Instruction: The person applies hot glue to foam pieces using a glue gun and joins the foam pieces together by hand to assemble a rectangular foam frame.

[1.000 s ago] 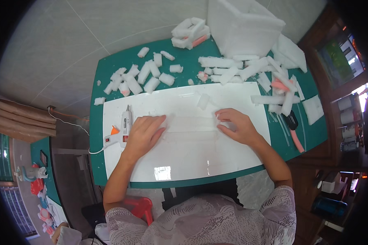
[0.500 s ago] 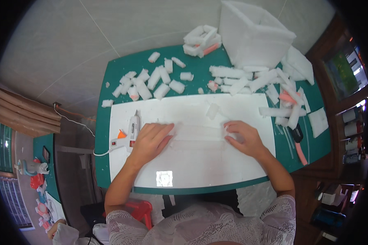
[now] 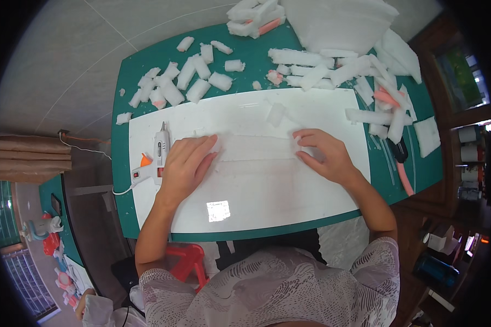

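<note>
A long white foam piece point(image 3: 258, 147) lies across the white board point(image 3: 267, 207), hard to tell from it in colour. My left hand point(image 3: 189, 165) is closed around its left end, thumb below and fingers above. At the opposite end my right hand point(image 3: 323, 156) pinches it between thumb and fingers. Just beyond the piece, a small whitish, partly see-through scrap point(image 3: 276, 115) rests on the board. Left of my left hand is a white glue gun point(image 3: 161, 146) with an orange trigger, its cord running off the table's left side.
Several short foam chunks point(image 3: 187, 73) lie at the far left of the green table mat point(image 3: 245, 65). Longer foam strips point(image 3: 300, 57) are heaped at the far right, near a large white foam box point(image 3: 338, 27) and a small foam frame point(image 3: 255, 17). A cutter with a pink handle point(image 3: 406, 180) and clear sticks point(image 3: 391, 161) lie at the right.
The whole view has tilted, so the table and hands sit higher in the picture. Both hands keep their hold on the foam piece, with little visible movement over the board.
</note>
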Action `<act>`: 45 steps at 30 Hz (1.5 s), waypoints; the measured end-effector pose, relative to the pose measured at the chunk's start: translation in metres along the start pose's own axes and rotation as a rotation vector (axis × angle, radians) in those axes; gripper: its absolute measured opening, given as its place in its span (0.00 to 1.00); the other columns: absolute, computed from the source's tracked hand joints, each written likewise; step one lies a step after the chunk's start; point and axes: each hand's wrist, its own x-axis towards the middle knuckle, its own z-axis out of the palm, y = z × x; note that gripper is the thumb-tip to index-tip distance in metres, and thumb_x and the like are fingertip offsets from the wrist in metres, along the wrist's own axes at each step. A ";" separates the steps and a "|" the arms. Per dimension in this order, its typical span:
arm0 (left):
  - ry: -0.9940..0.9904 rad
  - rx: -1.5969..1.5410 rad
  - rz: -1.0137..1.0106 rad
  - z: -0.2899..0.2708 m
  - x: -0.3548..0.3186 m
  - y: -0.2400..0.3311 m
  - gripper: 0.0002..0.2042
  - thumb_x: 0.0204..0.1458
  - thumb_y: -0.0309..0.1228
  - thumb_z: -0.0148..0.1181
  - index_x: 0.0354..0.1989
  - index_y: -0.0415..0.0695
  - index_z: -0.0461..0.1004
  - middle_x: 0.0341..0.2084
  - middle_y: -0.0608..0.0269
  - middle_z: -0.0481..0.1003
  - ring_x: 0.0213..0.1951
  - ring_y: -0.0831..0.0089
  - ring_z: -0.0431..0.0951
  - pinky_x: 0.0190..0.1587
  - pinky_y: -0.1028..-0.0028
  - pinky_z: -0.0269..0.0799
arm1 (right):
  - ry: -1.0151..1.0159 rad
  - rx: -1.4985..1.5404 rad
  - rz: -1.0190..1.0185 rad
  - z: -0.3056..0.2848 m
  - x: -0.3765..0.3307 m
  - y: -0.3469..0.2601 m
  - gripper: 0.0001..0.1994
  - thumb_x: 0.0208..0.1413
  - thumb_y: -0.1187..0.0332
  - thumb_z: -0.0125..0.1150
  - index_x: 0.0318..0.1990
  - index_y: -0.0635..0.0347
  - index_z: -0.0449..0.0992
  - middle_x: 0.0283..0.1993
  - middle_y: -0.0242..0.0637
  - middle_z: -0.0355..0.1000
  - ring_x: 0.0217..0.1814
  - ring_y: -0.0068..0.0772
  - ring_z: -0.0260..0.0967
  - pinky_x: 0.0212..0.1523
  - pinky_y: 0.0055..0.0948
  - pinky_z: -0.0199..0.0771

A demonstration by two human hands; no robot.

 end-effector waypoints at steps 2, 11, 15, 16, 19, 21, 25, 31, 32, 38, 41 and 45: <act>-0.005 0.003 -0.012 0.002 -0.001 -0.001 0.22 0.46 0.20 0.70 0.53 0.40 0.76 0.42 0.56 0.79 0.42 0.60 0.78 0.44 0.66 0.72 | 0.008 0.014 -0.001 0.002 -0.001 0.004 0.14 0.48 0.80 0.70 0.42 0.62 0.75 0.51 0.42 0.77 0.52 0.42 0.77 0.50 0.30 0.79; -0.068 -0.113 -0.241 -0.001 0.000 0.003 0.33 0.49 0.24 0.72 0.66 0.44 0.67 0.49 0.56 0.79 0.45 0.65 0.78 0.49 0.68 0.74 | 0.012 0.181 0.171 -0.002 0.000 -0.002 0.18 0.52 0.81 0.67 0.52 0.64 0.75 0.55 0.43 0.74 0.54 0.36 0.76 0.52 0.29 0.82; -0.067 -0.167 -0.261 0.000 -0.001 0.005 0.30 0.49 0.24 0.70 0.63 0.41 0.68 0.47 0.53 0.78 0.44 0.60 0.79 0.48 0.68 0.74 | 0.022 0.175 0.205 0.000 0.002 -0.001 0.19 0.54 0.80 0.66 0.54 0.63 0.74 0.57 0.43 0.74 0.56 0.37 0.75 0.54 0.31 0.81; -0.071 -0.166 -0.257 0.000 -0.001 0.005 0.30 0.49 0.24 0.70 0.63 0.41 0.68 0.47 0.53 0.78 0.44 0.60 0.79 0.48 0.68 0.74 | 0.027 0.176 0.207 -0.001 0.001 0.000 0.19 0.54 0.80 0.66 0.54 0.63 0.74 0.57 0.43 0.74 0.56 0.37 0.75 0.54 0.31 0.81; -0.052 -0.184 -0.250 0.001 -0.001 0.004 0.28 0.49 0.24 0.70 0.61 0.41 0.69 0.47 0.54 0.79 0.44 0.60 0.79 0.48 0.68 0.74 | 0.005 0.128 0.179 -0.002 0.002 0.001 0.20 0.54 0.79 0.66 0.55 0.62 0.73 0.59 0.42 0.73 0.57 0.38 0.74 0.56 0.32 0.79; -0.049 -0.189 -0.251 0.002 -0.003 0.004 0.27 0.50 0.24 0.70 0.60 0.41 0.70 0.47 0.53 0.79 0.44 0.60 0.80 0.49 0.68 0.74 | -0.020 0.124 0.178 -0.002 0.001 0.000 0.20 0.55 0.77 0.66 0.56 0.61 0.73 0.59 0.42 0.73 0.57 0.38 0.74 0.57 0.33 0.78; -0.059 -0.151 -0.194 0.001 -0.003 0.003 0.26 0.50 0.24 0.70 0.59 0.41 0.71 0.47 0.53 0.79 0.46 0.61 0.81 0.50 0.68 0.74 | -0.040 0.108 0.210 -0.003 0.001 0.001 0.20 0.55 0.74 0.67 0.56 0.60 0.72 0.59 0.42 0.73 0.56 0.39 0.74 0.56 0.32 0.77; -0.107 -0.172 -0.282 -0.028 0.003 0.004 0.23 0.53 0.28 0.68 0.58 0.42 0.73 0.50 0.55 0.79 0.48 0.62 0.81 0.50 0.68 0.75 | -0.063 0.053 0.179 -0.006 0.001 0.006 0.23 0.54 0.70 0.69 0.57 0.60 0.71 0.57 0.43 0.73 0.56 0.40 0.73 0.56 0.34 0.74; -0.124 -0.197 -0.315 -0.036 0.002 0.004 0.22 0.54 0.28 0.67 0.58 0.42 0.73 0.50 0.55 0.79 0.48 0.62 0.80 0.50 0.67 0.74 | -0.055 0.050 0.180 -0.006 0.000 0.007 0.24 0.53 0.70 0.70 0.57 0.60 0.71 0.57 0.42 0.73 0.56 0.40 0.73 0.55 0.34 0.74; -0.098 -0.066 -0.477 -0.094 -0.038 -0.012 0.18 0.54 0.20 0.58 0.54 0.40 0.74 0.54 0.52 0.76 0.52 0.57 0.79 0.52 0.64 0.73 | -0.048 0.020 0.155 -0.007 0.000 0.013 0.22 0.53 0.67 0.70 0.55 0.60 0.72 0.53 0.41 0.73 0.53 0.39 0.71 0.51 0.33 0.74; -0.164 0.072 -0.407 -0.096 -0.063 -0.021 0.21 0.48 0.15 0.55 0.54 0.40 0.72 0.59 0.50 0.72 0.56 0.52 0.75 0.56 0.61 0.70 | -0.063 0.006 0.169 -0.008 -0.001 0.012 0.21 0.53 0.66 0.70 0.53 0.59 0.73 0.52 0.41 0.73 0.52 0.39 0.70 0.51 0.33 0.74; -0.329 0.178 -0.423 -0.088 -0.077 -0.027 0.29 0.41 0.13 0.55 0.58 0.41 0.67 0.62 0.50 0.68 0.61 0.47 0.69 0.59 0.57 0.65 | -0.057 0.010 0.187 -0.008 -0.004 0.010 0.20 0.52 0.65 0.70 0.51 0.59 0.74 0.52 0.42 0.72 0.54 0.40 0.70 0.52 0.33 0.73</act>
